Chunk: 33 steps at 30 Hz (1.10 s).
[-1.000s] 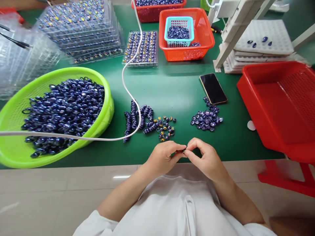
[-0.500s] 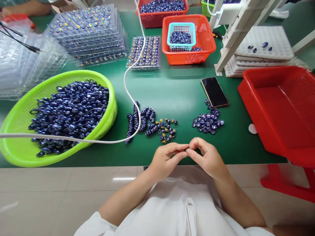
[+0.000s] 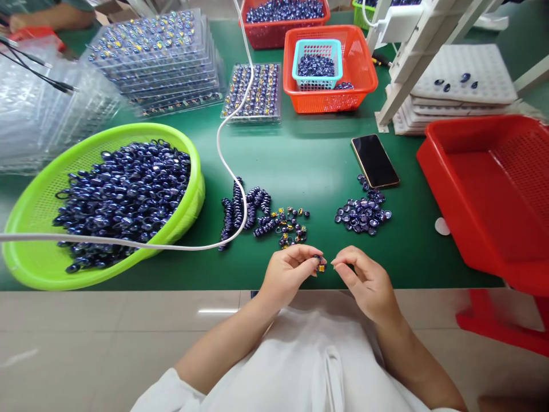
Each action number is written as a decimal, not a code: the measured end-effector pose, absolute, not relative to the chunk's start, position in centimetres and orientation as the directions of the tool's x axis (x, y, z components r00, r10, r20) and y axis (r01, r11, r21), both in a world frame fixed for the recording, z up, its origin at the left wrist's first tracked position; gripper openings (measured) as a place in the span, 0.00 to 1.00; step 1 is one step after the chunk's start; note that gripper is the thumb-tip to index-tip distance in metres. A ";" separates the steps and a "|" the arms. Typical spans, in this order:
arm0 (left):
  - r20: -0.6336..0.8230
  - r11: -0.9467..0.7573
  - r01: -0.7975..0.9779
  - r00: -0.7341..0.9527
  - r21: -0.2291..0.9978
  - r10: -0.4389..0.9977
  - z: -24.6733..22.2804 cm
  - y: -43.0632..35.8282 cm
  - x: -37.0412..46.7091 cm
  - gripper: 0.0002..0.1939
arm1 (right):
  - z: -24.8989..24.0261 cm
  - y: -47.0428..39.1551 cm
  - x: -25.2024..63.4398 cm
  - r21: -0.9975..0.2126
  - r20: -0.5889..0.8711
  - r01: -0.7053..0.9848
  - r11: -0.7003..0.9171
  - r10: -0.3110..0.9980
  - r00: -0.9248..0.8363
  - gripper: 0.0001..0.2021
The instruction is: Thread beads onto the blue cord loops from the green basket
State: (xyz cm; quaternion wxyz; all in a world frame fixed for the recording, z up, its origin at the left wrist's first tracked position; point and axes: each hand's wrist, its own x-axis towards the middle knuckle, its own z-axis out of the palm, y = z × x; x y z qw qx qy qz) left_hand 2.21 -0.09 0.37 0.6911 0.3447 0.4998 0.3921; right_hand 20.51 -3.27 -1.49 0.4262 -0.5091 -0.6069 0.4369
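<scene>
Between the thumb and fingers of my left hand (image 3: 288, 274) is a small dark blue ring (image 3: 319, 263) with a yellow-orange patch. My right hand (image 3: 364, 280) is just to the right, apart from the ring. Its thumb and forefinger are pinched close together, and whatever may be between them is too small to make out. Beyond my left hand lies a loose cluster of dark and yellow pieces (image 3: 291, 226). Rows of dark blue rings (image 3: 237, 203) are lined up to its left. A pile of dark, shiny flat caps (image 3: 363, 214) lies beyond my right hand.
A green basket (image 3: 198, 189) full of dark rings stands left, with a white cable (image 3: 201, 248) across it. Behind are stacked clear trays (image 3: 171, 86) and an orange basket (image 3: 291, 97). A phone (image 3: 375, 160) and a red bin (image 3: 450, 194) are right. Someone's arm (image 3: 51, 20) shows far left.
My hands were touching at the fingertips and have come apart. The ring with its yellow-orange patch now shows in my left hand; before, the fingers mostly hid it.
</scene>
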 end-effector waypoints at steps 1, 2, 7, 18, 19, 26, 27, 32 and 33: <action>-0.414 0.445 -0.182 0.185 0.877 0.891 0.3 -0.1 2.2 0.06 | -1.4 -3.3 20.5 -0.960 0.094 0.248 0.126 0.986 -0.136 0.04; -0.408 0.436 -0.166 0.177 0.885 0.896 0.3 0.0 2.2 0.06 | -1.2 -3.3 20.4 -0.954 0.118 0.257 0.156 0.981 -0.154 0.03; -0.396 0.420 -0.146 0.169 0.895 0.902 0.1 0.0 2.1 0.05 | -1.0 -3.1 20.1 -0.873 0.272 0.353 0.337 0.936 -0.222 0.10; -0.378 0.393 -0.044 0.194 0.918 0.905 0.3 0.1 2.6 0.07 | -1.0 -2.7 19.6 -0.681 0.443 0.544 0.490 0.867 -0.227 0.12; -0.351 0.359 -0.009 0.184 0.933 0.918 0.2 0.0 2.6 0.07 | -1.1 -2.7 19.7 -0.690 0.432 0.546 0.476 0.875 -0.217 0.12; -0.098 0.066 0.202 0.153 0.977 0.983 -0.3 -0.5 3.2 0.10 | -1.3 -3.0 19.8 -0.740 0.374 0.538 0.405 0.911 -0.173 0.12; -0.100 0.068 0.205 0.151 0.976 0.983 -0.2 -0.5 3.3 0.10 | -1.3 -3.0 19.8 -0.729 0.390 0.548 0.411 0.906 -0.161 0.12; -0.108 0.065 0.242 0.165 0.968 0.980 0.1 -0.4 3.5 0.06 | -1.5 -3.1 19.7 -0.661 0.477 0.589 0.465 0.866 -0.148 0.15; -0.108 0.062 0.245 0.181 0.968 0.978 0.0 -0.4 3.5 0.06 | -1.5 -3.1 19.7 -0.654 0.477 0.591 0.472 0.864 -0.162 0.15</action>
